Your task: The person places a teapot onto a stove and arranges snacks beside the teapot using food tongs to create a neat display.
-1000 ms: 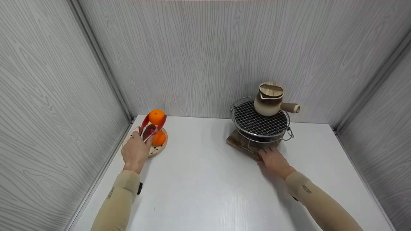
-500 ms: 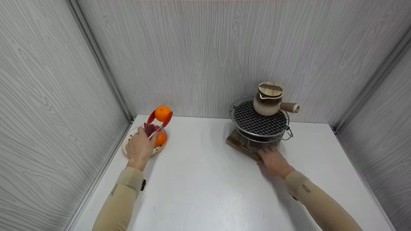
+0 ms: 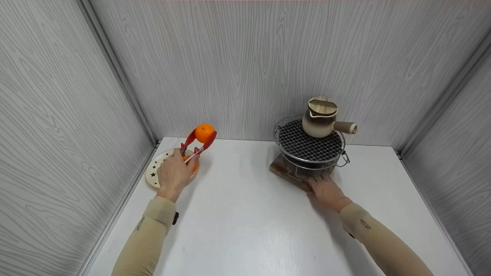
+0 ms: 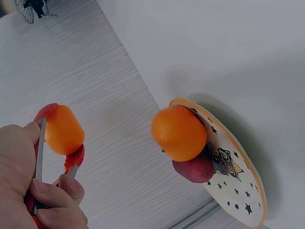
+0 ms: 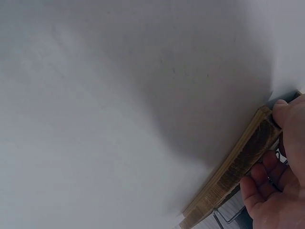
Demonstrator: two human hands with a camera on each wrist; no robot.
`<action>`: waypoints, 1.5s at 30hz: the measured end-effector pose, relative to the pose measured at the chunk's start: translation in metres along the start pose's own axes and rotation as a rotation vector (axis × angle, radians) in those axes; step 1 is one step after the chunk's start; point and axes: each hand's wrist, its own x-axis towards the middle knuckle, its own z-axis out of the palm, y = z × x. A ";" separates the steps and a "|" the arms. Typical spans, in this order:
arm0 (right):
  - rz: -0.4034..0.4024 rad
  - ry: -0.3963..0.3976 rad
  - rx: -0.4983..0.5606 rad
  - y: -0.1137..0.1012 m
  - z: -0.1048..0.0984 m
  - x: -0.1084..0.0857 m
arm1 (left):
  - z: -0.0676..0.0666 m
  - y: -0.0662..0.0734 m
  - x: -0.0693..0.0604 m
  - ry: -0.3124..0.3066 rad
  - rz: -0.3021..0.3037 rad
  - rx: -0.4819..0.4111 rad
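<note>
Red-tipped metal tongs point(image 3: 210, 140) are held in my left hand point(image 3: 174, 172), and an orange point(image 3: 205, 133) is clamped between their tips, above the table's back edge. Just below is a star-patterned plate point(image 3: 153, 170). The left wrist view shows another orange point(image 4: 178, 133) on it, beside a dark red fruit point(image 4: 194, 169). At the right, my right hand point(image 3: 326, 191) grips the front edge of a wooden board point(image 3: 287, 173), thumb point(image 5: 281, 110) on one side and fingers on the other. On that board stands a round stove with a wire grill point(image 3: 310, 143).
A brown-and-cream pot point(image 3: 317, 124) with a wooden lid and side handle sits on the grill. A wire loop point(image 3: 344, 158) sticks out at the stove's right. Grey wood-grain walls point(image 3: 238, 69) enclose the white table point(image 3: 238, 207) at the back and sides.
My left hand has moved right and slightly away from me, carrying the orange in the tongs off to the plate's upper right. More of the plate shows. My right hand stays on the board.
</note>
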 end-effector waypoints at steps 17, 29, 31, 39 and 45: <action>0.012 -0.038 0.004 -0.002 -0.005 0.002 | -0.004 0.029 0.008 0.018 0.069 -0.019; 0.019 -0.038 -0.023 -0.001 -0.001 0.002 | -0.004 0.049 0.012 0.017 0.108 -0.007; 0.025 -0.043 -0.018 -0.001 -0.001 0.002 | -0.003 0.053 0.013 0.010 0.109 -0.010; 0.019 -0.027 0.016 -0.001 0.000 0.002 | -0.001 0.070 0.014 -0.025 0.128 -0.020; 0.021 -0.027 0.021 0.000 0.001 0.003 | 0.000 0.080 0.016 -0.041 0.152 -0.017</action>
